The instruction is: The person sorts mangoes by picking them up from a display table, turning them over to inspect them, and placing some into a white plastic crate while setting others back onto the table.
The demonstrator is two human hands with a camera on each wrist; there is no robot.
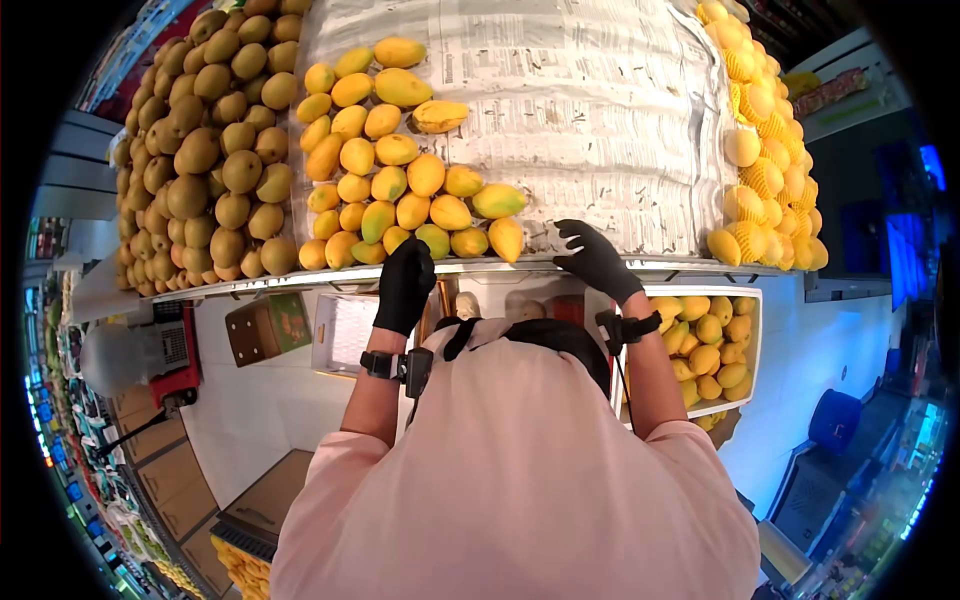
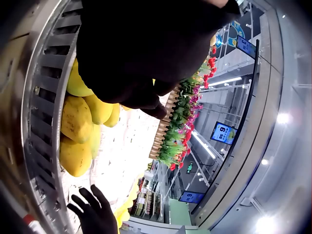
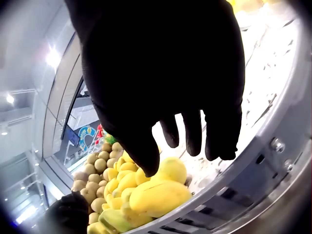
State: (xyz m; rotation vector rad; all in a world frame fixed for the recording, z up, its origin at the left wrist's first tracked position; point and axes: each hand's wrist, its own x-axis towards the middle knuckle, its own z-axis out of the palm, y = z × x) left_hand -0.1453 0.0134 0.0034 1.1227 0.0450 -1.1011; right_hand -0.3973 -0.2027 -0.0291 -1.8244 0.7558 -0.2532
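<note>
Rows of yellow mangoes lie on the left part of a paper-lined display stand. My black-gloved left hand is at the front edge, fingertips right at the nearest mangoes. In the left wrist view the dark back of the left hand hides most of its fingers; I cannot tell whether they grip a mango. My gloved right hand hovers at the front edge, right of the mangoes, fingers spread and nothing in it. The right wrist view shows its thumb near a large mango.
Brown round fruit is heaped at left, yellow fruit in foam nets at right. A metal rail runs along the front. Below it are a white crate of mangoes, a pale empty-looking crate and a cardboard box.
</note>
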